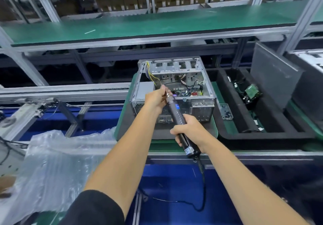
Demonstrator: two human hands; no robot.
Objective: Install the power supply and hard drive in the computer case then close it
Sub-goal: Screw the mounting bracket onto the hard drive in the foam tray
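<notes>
Left fingers [161, 91] pinch the bit; the right hand [189, 131] is wrapped round the driver [176, 112] over the open case [173, 91] on the surface. The rigid, sharp-edged case wants gripping by its frame

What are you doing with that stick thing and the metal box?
A person is working on an open computer case sitting on a green mat. The right hand grips a corded electric screwdriver, and the left hand pinches its metal tip, which points toward the case's open top. The grey power supply sits inside the case at the left. A hard drive lies in the black tray beside it.
</notes>
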